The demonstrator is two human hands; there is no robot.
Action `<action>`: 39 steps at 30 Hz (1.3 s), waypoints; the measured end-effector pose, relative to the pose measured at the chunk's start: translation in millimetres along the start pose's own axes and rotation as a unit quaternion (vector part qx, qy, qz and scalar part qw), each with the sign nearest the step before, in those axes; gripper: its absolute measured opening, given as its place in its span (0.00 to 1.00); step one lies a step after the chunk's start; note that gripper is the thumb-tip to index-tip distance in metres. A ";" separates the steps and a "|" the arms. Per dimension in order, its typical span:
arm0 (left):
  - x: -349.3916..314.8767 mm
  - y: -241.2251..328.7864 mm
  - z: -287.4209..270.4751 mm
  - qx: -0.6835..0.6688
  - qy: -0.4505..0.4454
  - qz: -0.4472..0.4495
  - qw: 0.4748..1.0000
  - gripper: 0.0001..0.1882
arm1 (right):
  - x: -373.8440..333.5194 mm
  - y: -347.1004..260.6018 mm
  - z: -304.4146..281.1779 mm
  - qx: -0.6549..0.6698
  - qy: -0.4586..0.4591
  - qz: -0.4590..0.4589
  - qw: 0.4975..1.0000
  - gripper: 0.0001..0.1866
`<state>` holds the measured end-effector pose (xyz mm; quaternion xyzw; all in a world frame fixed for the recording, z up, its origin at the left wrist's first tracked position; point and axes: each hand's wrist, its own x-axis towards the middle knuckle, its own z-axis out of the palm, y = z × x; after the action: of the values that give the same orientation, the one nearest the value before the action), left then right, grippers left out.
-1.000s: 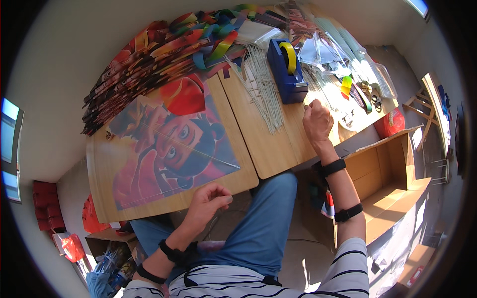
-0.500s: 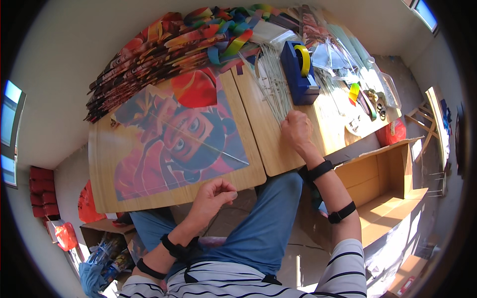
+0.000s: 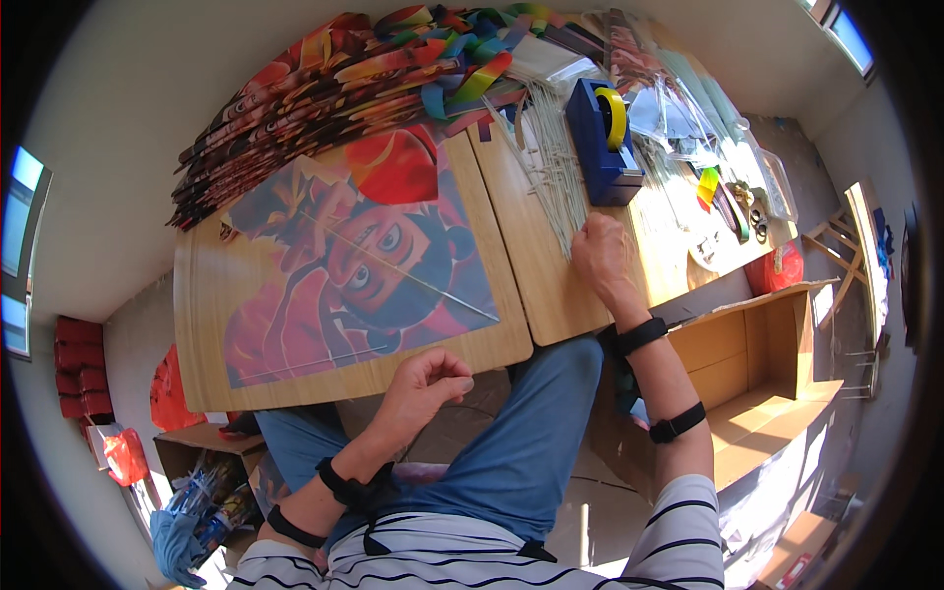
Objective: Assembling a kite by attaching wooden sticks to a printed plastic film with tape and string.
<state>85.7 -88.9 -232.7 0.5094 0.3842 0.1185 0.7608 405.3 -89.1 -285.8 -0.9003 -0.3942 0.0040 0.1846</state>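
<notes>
A printed sheet [image 3: 285,334] with a large red and dark cartoon figure lies flat on the table. One thin rod [image 3: 433,290] runs slantwise across it, and another lies along its near edge. Just off that edge, my left hand [image 3: 423,393] hovers with thumb and fingers pinched; anything between them is hidden. My right hand [image 3: 603,258] is closed on the right-hand tabletop, at the near ends of a spread of thin pale sticks [image 3: 553,177]. Whether it grips a stick cannot be made out. Close beyond it stands a blue tape dispenser [image 3: 605,147] with a yellow roll.
Folded printed sheets [image 3: 295,108] and rainbow ribbons [image 3: 477,74] are heaped along the far side. Clear plastic bags [image 3: 659,108] and scissors [image 3: 757,221] lie at the right. A cardboard box [image 3: 747,359] stands beside my right forearm. A seam [image 3: 497,241] divides the tabletops.
The whole view has shifted slightly, so the table things sit a little farther right. Both hands keep nearly the same closed pose; my right hand stays by the stick ends.
</notes>
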 end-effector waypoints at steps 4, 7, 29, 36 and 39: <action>-1.8 -6.2 -3.1 0.005 0.033 -0.021 0.999 0.04 | -2.5 -12.3 1.7 -0.008 0.040 -0.052 0.998 0.07; -0.9 -5.7 5.6 0.022 -0.009 -0.018 1.000 0.04 | -0.3 -18.5 0.8 0.003 0.060 -0.139 0.988 0.07; -9.0 0.5 5.5 0.032 -0.020 0.015 0.999 0.03 | 22.3 -22.8 -0.1 -0.005 -0.069 -0.041 0.997 0.10; -5.6 1.9 5.8 0.022 -0.032 0.004 0.999 0.04 | 14.6 -21.8 -0.5 0.012 -0.034 -0.064 0.997 0.09; -4.1 0.3 7.2 0.020 -0.025 -0.001 0.999 0.04 | 12.6 -22.9 6.3 0.018 -0.034 -0.055 0.998 0.09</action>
<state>88.1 -96.1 -229.2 0.5271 0.3678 0.0968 0.7599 396.7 -63.9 -282.2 -0.8732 -0.4487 0.0313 0.1873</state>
